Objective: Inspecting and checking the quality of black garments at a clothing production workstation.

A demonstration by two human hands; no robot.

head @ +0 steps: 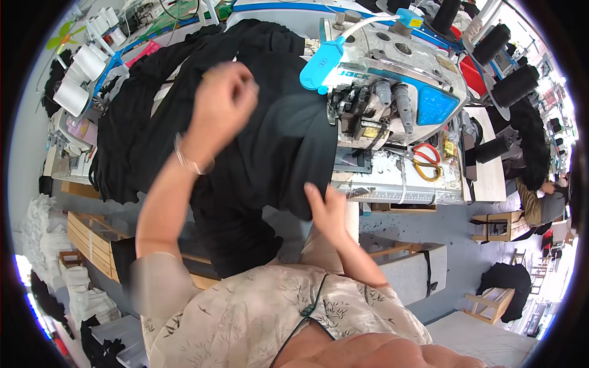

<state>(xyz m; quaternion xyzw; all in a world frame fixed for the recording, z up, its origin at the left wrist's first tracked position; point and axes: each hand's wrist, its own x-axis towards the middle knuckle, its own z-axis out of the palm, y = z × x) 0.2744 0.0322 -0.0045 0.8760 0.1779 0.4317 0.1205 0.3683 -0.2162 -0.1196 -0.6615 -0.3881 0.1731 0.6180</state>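
Black knit fabric (271, 152) lies in a large heap over the table, and part of it hangs off the front edge. Its right side meets the needle area of a Jack overlock sewing machine (395, 87). My right hand (329, 209) grips the fabric's near right edge, thumb on top and fingers out of sight beneath. Above the heap, my left hand (228, 99) is raised, with curled fingers and a bracelet at the wrist. Motion blur hides whether it holds anything. A light-blue device (322, 64) on a white cable hangs at the machine's left end.
Scissors with red and yellow handles (428, 161) lie on the table right of the machine. Black thread cones (515, 85) stand at right, white cones (83, 64) at left. Wooden stools (499, 225) stand on the floor; a person (545, 202) sits at far right.
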